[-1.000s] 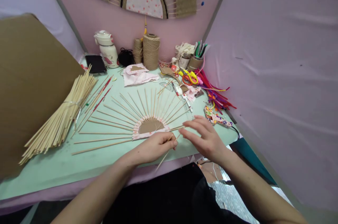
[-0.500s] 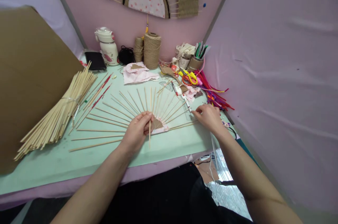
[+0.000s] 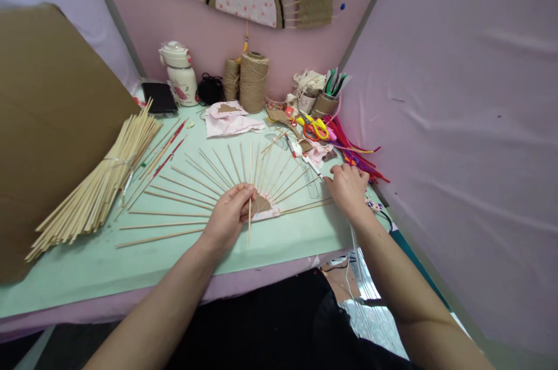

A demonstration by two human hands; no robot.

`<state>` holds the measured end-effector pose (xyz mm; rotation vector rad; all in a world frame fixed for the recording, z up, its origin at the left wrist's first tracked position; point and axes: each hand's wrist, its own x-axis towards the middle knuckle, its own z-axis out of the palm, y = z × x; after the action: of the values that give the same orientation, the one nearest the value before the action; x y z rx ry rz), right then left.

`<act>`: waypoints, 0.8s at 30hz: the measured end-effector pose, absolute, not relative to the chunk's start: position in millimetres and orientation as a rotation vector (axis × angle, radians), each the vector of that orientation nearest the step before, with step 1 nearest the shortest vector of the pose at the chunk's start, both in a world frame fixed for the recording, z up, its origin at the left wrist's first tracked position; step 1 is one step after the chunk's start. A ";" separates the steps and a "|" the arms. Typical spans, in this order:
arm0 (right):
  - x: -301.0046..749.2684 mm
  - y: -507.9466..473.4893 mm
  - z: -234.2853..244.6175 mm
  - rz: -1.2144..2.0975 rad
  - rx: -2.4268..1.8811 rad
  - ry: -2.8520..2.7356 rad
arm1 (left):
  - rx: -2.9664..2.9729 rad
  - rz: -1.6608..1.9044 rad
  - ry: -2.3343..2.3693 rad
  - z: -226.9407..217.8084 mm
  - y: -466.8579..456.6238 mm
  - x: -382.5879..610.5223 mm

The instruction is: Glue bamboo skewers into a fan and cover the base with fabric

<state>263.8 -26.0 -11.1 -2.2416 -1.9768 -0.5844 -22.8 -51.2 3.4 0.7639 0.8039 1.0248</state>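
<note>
A fan of thin bamboo sticks (image 3: pixel 204 181) radiates from a brown cardboard half-disc (image 3: pixel 263 205) edged with pink cloth, flat on the mint-green table (image 3: pixel 108 265). My left hand (image 3: pixel 229 216) rests on the half-disc's left part and pinches one loose stick (image 3: pixel 249 224) that points toward me. My right hand (image 3: pixel 349 188) lies at the fan's right end, fingers curled by a white pen-like tool (image 3: pixel 314 169); what it grips, if anything, is unclear. A clear ruler (image 3: pixel 313 187) lies under the sticks there.
A tied bundle of bamboo sticks (image 3: pixel 93 189) lies left, against a large brown cardboard sheet (image 3: pixel 47 120). At the back stand a white jug (image 3: pixel 179 75), twine spools (image 3: pixel 252 82), pink cloth (image 3: pixel 229 120), yellow scissors (image 3: pixel 314 125), coloured pipe cleaners (image 3: pixel 355 155) and a pen cup (image 3: pixel 325 101).
My left hand moved left onto the half-disc and turned its stick toward me. My right hand went from hovering open near the front edge to the fan's right end, fingers curling in.
</note>
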 end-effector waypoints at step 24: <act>227.6 -26.8 -21.3 -0.138 -1.381 -2.496 | 0.787 1.026 0.815 4.7 -52.2 -22.3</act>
<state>227.6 -26.8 -21.3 -1.3815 -2.4960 -0.1381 -22.3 -52.2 4.7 0.7875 0.8151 1.0256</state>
